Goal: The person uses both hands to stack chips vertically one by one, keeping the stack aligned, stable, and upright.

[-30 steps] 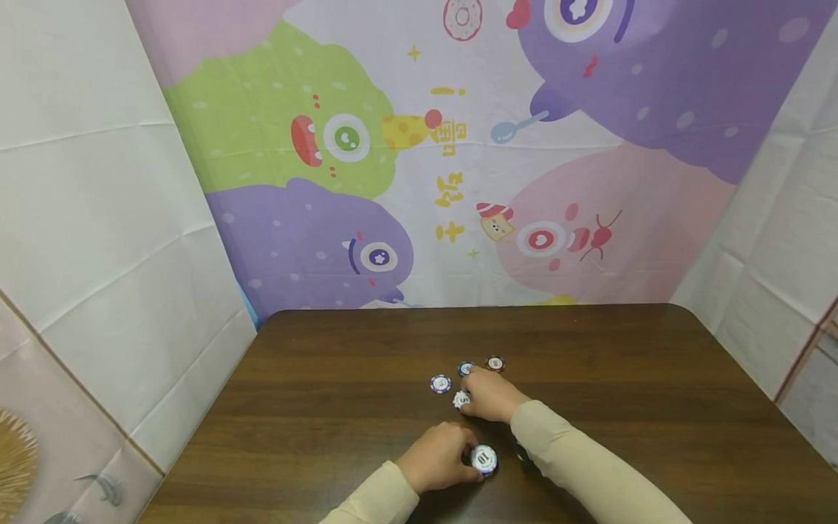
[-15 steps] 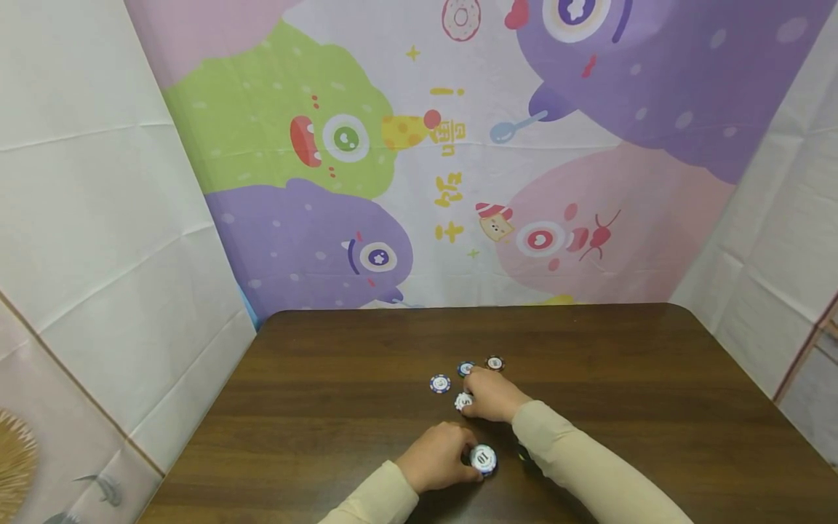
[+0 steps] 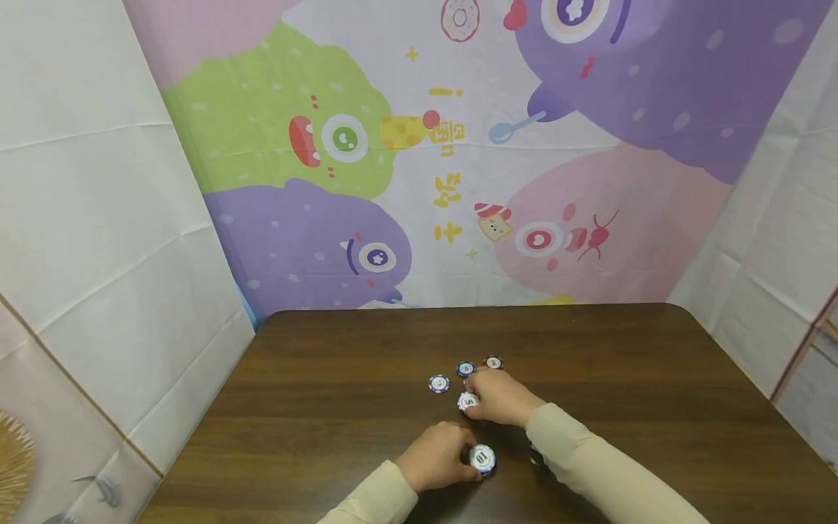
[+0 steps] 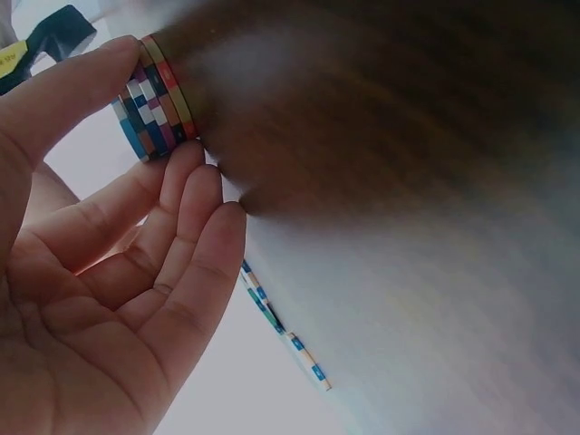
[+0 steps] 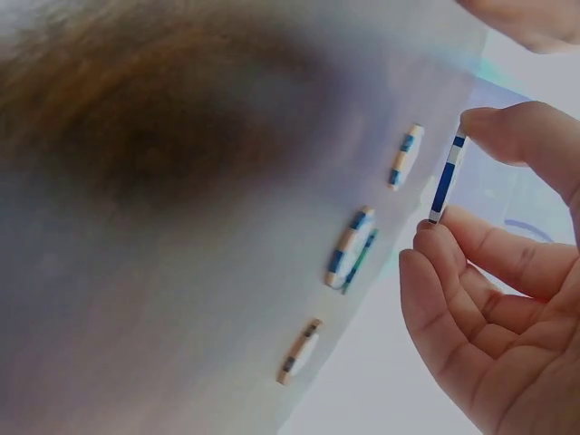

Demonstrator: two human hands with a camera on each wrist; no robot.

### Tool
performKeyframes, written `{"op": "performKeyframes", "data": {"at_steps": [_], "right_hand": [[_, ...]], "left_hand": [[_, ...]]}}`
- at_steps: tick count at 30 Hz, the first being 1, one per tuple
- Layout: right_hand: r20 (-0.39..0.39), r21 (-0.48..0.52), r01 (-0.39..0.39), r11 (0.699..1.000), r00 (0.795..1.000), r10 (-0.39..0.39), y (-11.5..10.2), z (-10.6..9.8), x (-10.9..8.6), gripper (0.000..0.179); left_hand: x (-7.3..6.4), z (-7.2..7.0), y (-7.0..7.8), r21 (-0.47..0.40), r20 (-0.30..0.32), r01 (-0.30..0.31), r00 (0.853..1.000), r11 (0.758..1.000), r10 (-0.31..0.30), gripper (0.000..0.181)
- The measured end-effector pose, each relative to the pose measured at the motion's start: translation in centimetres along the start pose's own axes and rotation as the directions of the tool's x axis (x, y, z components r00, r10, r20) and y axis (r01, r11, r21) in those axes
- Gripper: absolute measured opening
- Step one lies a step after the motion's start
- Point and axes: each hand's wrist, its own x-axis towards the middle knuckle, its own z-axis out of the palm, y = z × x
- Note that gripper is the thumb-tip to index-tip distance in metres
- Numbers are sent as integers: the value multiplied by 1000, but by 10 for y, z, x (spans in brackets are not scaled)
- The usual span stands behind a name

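My left hand point(image 3: 437, 457) holds a stack of poker chips point(image 3: 482, 458) by its edge, thumb on one side and fingers on the other. The top face reads 10, and the left wrist view shows the layered, multicoloured edges of the stack point(image 4: 156, 101). Farther forward, my right hand point(image 3: 503, 397) pinches a single white-faced chip marked 5 point(image 3: 468, 402). Its blue-and-white edge point(image 5: 445, 179) shows between thumb and fingertips in the right wrist view, apart from the table. The right fingers partly cover another chip beside the blue one.
Beyond the hands, a blue-and-white chip point(image 3: 439, 383), a darker blue chip point(image 3: 466, 369) and a brown-edged chip point(image 3: 494, 362) lie flat on the brown wooden table point(image 3: 327, 407). A dark object with yellow point(image 3: 537, 457) shows under the right sleeve. A cartoon-printed cloth point(image 3: 419, 276) hangs behind.
My right hand has shifted slightly right with the chip marked 5, uncovering more of the dark blue chip. The left hand and its stack have stayed nearly still.
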Motion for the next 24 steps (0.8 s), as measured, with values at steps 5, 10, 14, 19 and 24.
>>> {"op": "performKeyframes", "data": {"at_steps": [5,10,14,19,24], "right_hand": [[-21,-16,31,999,999,-32,-3,-8,-11,20],[-24,-14,65,998,998,-65,-5,-16,-24,24],[-25,0,68,998,997,-68,-6,-21,-34,25],[-24,15,72,997,997,-72,-7,-26,-47,26],[-32,24,100,995,995,-99,-8,-30,-58,25]], "left_hand": [[0,0,1,-5,0,6,1000,1000,-6,28],[-1,0,1,-3,-1,9,1000,1000,-9,27],[-1,0,1,-5,0,10,1000,1000,-10,26],[0,0,0,3,-12,-1,1000,1000,1,24],[0,0,0,5,-6,8,1000,1000,-8,24]]}}
